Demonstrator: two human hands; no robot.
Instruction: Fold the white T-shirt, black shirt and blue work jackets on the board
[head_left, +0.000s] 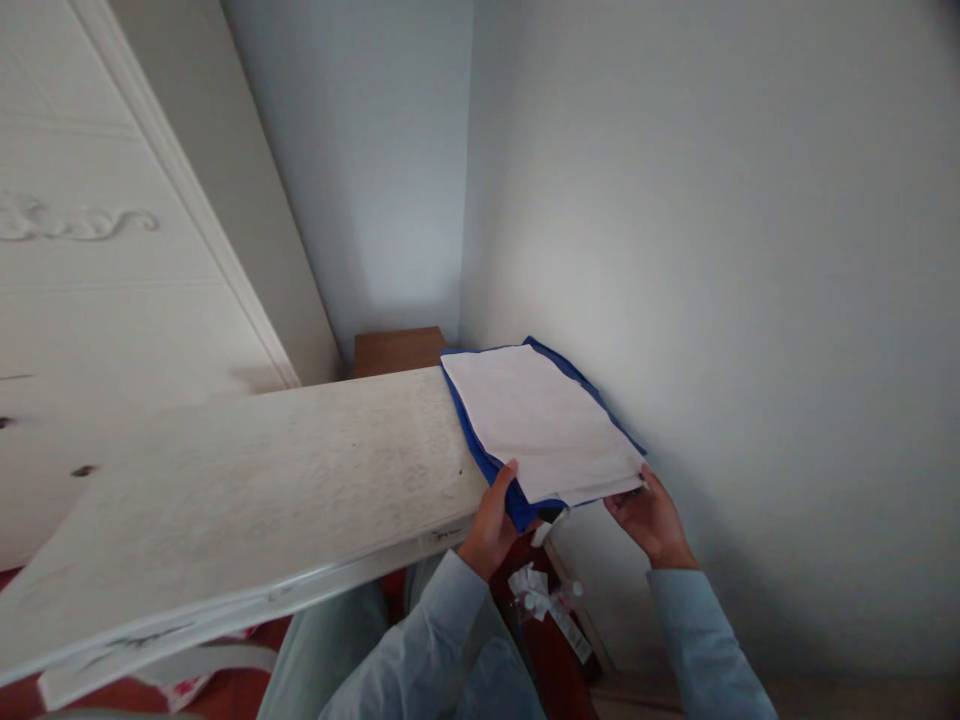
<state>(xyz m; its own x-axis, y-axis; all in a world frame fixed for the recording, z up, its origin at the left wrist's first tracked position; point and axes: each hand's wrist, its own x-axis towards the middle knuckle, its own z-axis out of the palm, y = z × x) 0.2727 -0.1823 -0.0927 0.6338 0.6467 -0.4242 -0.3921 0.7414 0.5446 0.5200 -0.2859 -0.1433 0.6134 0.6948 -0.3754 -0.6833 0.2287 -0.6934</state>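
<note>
A stack of flat, pale white sheets [547, 415] lies over dark blue sheets [474, 445] at the right end of the white tabletop, close to the wall. Whether they are cloth or paper I cannot tell. My left hand [491, 528] is closed on the near left corner, its thumb on top and its fingers underneath. At the near right corner, my right hand [651, 518] pinches the white sheets, with fingers partly hidden below. The near edge of the stack sticks out past the table. Blue shows along the left, far right and near edges.
The worn white table [300, 480] runs left toward a white cabinet [112, 250]. A brown wooden surface [397, 350] stands in the corner behind it. Walls close in at the right. Below, clear bottles and white wrapping [536, 595] lie on the reddish floor.
</note>
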